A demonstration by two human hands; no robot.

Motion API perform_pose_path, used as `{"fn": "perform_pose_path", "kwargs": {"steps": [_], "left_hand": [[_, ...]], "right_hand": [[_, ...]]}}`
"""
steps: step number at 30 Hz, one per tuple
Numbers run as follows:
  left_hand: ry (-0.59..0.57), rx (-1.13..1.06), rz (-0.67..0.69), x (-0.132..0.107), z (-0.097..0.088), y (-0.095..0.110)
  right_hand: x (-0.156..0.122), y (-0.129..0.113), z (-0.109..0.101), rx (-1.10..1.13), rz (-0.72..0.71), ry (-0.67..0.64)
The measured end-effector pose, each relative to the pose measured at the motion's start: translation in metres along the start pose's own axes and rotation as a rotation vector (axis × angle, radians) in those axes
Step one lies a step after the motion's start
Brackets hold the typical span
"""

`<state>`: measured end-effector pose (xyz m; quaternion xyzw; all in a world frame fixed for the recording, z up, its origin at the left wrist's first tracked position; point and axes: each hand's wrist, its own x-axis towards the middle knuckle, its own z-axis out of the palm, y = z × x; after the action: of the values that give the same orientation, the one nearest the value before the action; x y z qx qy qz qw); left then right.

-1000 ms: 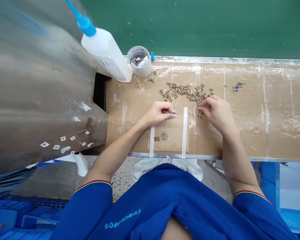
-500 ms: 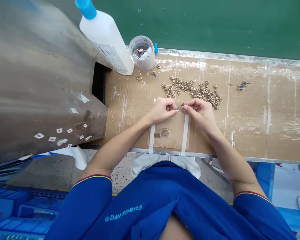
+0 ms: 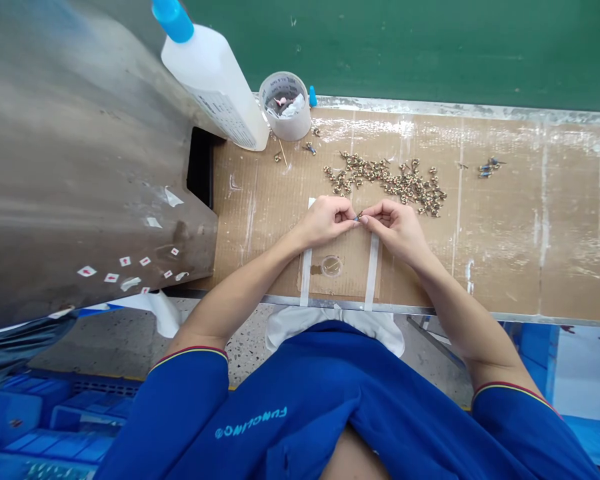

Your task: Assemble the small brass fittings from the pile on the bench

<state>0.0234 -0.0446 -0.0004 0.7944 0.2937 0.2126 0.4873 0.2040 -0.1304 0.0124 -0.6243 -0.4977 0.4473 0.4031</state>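
My left hand [image 3: 327,221] and my right hand [image 3: 396,225] meet fingertip to fingertip above the cardboard-covered bench [image 3: 505,233]. The left fingers pinch a tiny blue-tipped part. The right fingers pinch a small brass-coloured metal piece [image 3: 360,215] against it. Just beyond the hands lies a loose pile of several similar brass pieces [image 3: 390,180]. Below the hands, a small clear round dish [image 3: 331,266] sits between two white tape strips [image 3: 371,270].
A white squeeze bottle with a blue cap [image 3: 210,73] leans at the back left beside a tape roll holding scraps [image 3: 285,107]. A large grey metal housing [image 3: 80,167] fills the left. A few assembled pieces [image 3: 487,167] lie at the far right. Blue crates [image 3: 25,427] stand on the floor.
My right hand left the pile of brass pieces and came left with one piece to meet my left hand. The left hand stayed about where it was.
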Motion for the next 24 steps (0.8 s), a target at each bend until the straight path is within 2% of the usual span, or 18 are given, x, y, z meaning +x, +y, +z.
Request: {"fn": "perform_pose_path", "kwargs": {"steps": [8, 18, 24], "left_hand": [[-0.016, 0.006, 0.033, -0.001, -0.001, -0.001], [-0.086, 0.039, 0.032, -0.001, 0.000, -0.002], [-0.033, 0.021, -0.016, -0.003, 0.002, 0.001]], "right_hand": [[-0.002, -0.002, -0.001, -0.056, -0.025, -0.025], [0.003, -0.011, -0.009, -0.248, -0.111, -0.179], [0.004, -0.007, -0.001, -0.261, -0.107, -0.115]]}}
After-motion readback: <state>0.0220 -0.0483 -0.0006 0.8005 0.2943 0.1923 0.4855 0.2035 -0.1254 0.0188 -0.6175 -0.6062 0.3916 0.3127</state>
